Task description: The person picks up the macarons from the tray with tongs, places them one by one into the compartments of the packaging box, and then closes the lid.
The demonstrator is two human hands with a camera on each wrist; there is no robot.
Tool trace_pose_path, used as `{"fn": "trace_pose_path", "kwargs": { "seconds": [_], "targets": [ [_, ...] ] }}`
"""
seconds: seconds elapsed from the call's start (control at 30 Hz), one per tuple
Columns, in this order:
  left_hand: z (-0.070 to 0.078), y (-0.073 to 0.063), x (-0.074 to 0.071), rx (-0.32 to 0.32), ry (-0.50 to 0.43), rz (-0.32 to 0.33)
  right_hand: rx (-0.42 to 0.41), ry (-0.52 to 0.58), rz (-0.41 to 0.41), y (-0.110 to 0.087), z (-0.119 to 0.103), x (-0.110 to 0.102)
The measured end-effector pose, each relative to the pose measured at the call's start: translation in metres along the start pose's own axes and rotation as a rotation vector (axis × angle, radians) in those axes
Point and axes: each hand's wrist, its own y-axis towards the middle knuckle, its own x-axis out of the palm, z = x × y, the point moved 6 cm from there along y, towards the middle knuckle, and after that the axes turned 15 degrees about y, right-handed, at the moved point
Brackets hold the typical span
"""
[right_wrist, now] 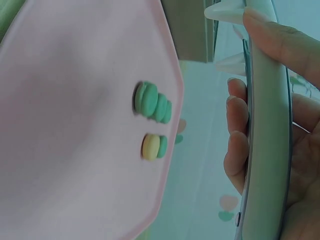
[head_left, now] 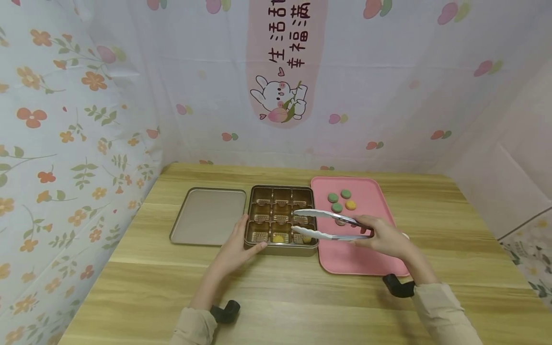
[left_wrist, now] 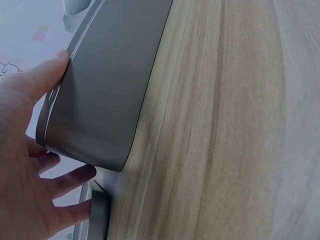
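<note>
Macarons (head_left: 337,207) mid-packing, by the look of it, on a wooden bench (head_left: 284,297); yellow ones (head_left: 278,238) in the front middle and front right compartments of a box (head_left: 284,250), others on the adjoining pink tray (head_left: 362,258); left hand (head_left: 233,248) loosely spread, touching the box's near-left corner; right hand (head_left: 384,237) curled round tongs (head_left: 325,213), tips apart above the right-hand compartments, apparently empty; next, probably, back to the tray for a light pinch on another; 生活 (head_left: 277,40) and 幸福满 (head_left: 299,36) legible on the pink backdrop panel (head_left: 260,43), further lettering cut off above; no brand visible.
</note>
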Motion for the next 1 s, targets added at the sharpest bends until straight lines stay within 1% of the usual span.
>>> {"fn": "trace_pose_path", "kwargs": {
  "seconds": [0.23,0.4,0.47,0.63,0.77,0.83,1.0],
  "targets": [
    [0.000,-0.002,-0.001,-0.001,-0.001,-0.001,0.040,0.022,0.041,-0.011,0.008,-0.014],
    [0.000,-0.003,-0.001,0.000,0.002,-0.006,0.030,0.030,0.072,-0.016,0.016,-0.024],
    [0.000,-0.003,-0.001,0.001,0.003,-0.006,0.038,0.028,0.093,-0.018,0.022,-0.029],
    [0.000,-0.002,0.000,0.005,0.010,-0.004,0.123,0.056,0.139,-0.023,0.040,-0.039],
    [0.000,-0.001,0.000,0.008,0.014,-0.005,0.150,0.064,0.171,-0.029,0.053,-0.044],
    [0.000,-0.001,0.000,0.010,0.009,-0.007,0.157,0.058,0.191,-0.032,0.060,-0.045],
    [0.001,-0.001,0.000,0.015,-0.013,-0.006,0.209,0.016,0.219,-0.040,0.074,-0.049]
  ]
}}
